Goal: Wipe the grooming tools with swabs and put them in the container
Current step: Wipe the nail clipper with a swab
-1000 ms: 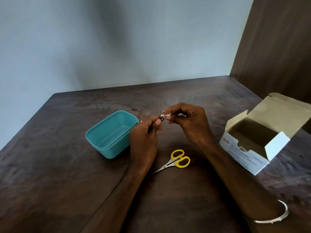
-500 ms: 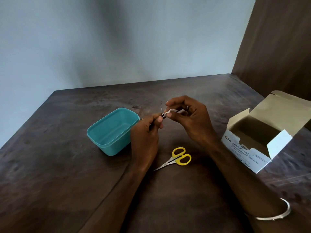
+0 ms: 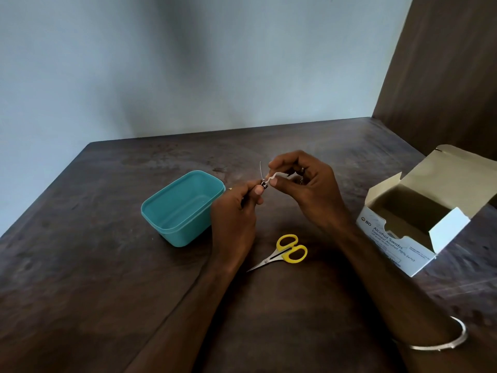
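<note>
- Nail clipper: centre of frame, held off the table, its thin lever sticking up. Your left hand pinches its body between thumb and fingers; most of the body is hidden in that grip.
- Handling, by my read: small, rigid metal, light, probably slick once wet with alcohol. Hold it by the flat sides of the body, away from the cutting end and the lever, which may swing.
- Swab: white, twisted thin, its end touching the clipper's exposed tip. Your right hand pinches it between thumb and forefinger, other fingers curled. It looks soft and limp, so grip it close to the working end or it will fold instead of scrubbing.
- Scissors: yellow handles, blades closed, lying flat on the table just below your hands, untouched. Likely stiff, light and pointed; take them by the loops.
- Container: teal tub, lid off, left of centre, right beside your left hand. Nothing visible inside. Judged light enough to slide if bumped.
- Swab box: white carton at right edge, flaps open, well apart from the tools.
- Table: dark wood, mottled.
- Bangle: on your right forearm, lower right.
</note>
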